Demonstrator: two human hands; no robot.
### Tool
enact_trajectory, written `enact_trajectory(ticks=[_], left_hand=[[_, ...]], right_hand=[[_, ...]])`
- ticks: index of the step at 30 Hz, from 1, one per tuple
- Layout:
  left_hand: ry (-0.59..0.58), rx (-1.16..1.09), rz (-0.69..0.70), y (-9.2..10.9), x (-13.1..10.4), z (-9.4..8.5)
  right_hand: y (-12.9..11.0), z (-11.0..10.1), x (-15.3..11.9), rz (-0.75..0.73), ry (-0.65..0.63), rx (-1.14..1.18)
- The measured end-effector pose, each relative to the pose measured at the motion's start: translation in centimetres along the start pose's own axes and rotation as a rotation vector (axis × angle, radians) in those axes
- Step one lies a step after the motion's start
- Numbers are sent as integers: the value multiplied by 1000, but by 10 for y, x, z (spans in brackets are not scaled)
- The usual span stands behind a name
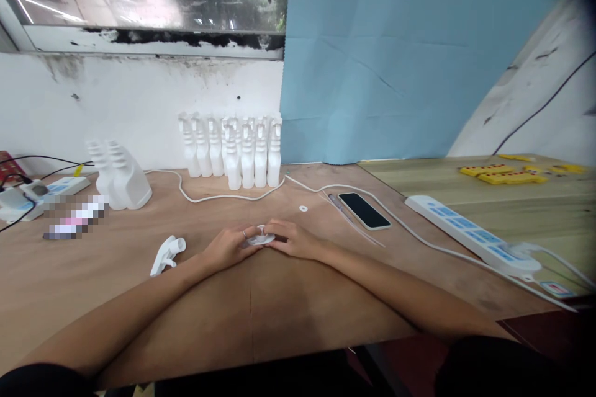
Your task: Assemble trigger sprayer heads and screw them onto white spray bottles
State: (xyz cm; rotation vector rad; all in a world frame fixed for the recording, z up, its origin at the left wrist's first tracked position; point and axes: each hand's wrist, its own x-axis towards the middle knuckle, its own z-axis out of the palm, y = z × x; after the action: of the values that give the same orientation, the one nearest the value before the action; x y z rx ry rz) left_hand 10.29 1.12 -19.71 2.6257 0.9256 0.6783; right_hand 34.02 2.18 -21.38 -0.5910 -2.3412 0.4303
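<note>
My left hand (230, 247), with a ring on one finger, and my right hand (294, 239) meet over the tabletop at the middle of the view. Between their closed fingers is a small white plastic piece (261, 239), partly hidden, so its exact kind does not show. Left of my left hand, a white trigger spray head (164, 255) lies on its side. Beyond my right hand, a small white ring-shaped washer (303, 208) lies flat on the brown table (288, 304).
Several white spray bottles (234, 161) stand by the wall, with two more white bottles (121, 177) at left. A phone (364, 210), thin clear tubes (356, 226) and a power strip (470, 232) lie right. A white cable (223, 197) crosses behind. Yellow pieces (503, 173) lie far right.
</note>
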Motion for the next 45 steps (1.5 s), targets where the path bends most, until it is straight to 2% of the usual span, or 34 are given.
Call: enact_trajectory(ticks=[3, 6, 9, 11, 12, 15, 16, 19, 22, 24, 29, 34, 38, 42, 45], left_hand=[[-9, -24, -5, 1, 0, 0], [-35, -22, -78, 1, -1, 3], [-40, -31, -162, 1, 0, 6], [-44, -43, -166, 2, 1, 6], [-47, -48, -156, 2, 1, 6], [-48, -62, -126, 4, 3, 4], [-43, -68, -124, 5, 3, 4], [-18, -57, -144, 8, 5, 3], [-5, 14, -173, 12, 6, 4], [-13, 57, -174, 12, 6, 5], [-29, 40, -166, 9, 5, 5], [-52, 62, -99, 8, 4, 4], [-74, 68, -109, 10, 4, 3], [-95, 73, -140, 11, 4, 2], [-85, 43, -164, 10, 5, 3]], right_hand=[[-3, -2, 0, -23, -2, -49], [-4, -8, 0, -47, -12, -79], [3, -22, -1, 43, 86, -99], [10, -37, -2, 143, 127, -239], [15, -46, -2, 209, 92, -362], [25, -75, -5, 513, -142, -741], [27, -83, -7, 603, -169, -811], [34, -100, -14, 827, -137, -917], [42, -105, -20, 1007, -150, -938], [47, -106, -23, 1074, -178, -912], [51, -108, -22, 1146, -211, -841], [52, -112, -24, 1178, -174, -838], [56, -113, -27, 1202, -162, -805], [57, -112, -27, 1188, -84, -740], [55, -115, -24, 1127, 44, -660]])
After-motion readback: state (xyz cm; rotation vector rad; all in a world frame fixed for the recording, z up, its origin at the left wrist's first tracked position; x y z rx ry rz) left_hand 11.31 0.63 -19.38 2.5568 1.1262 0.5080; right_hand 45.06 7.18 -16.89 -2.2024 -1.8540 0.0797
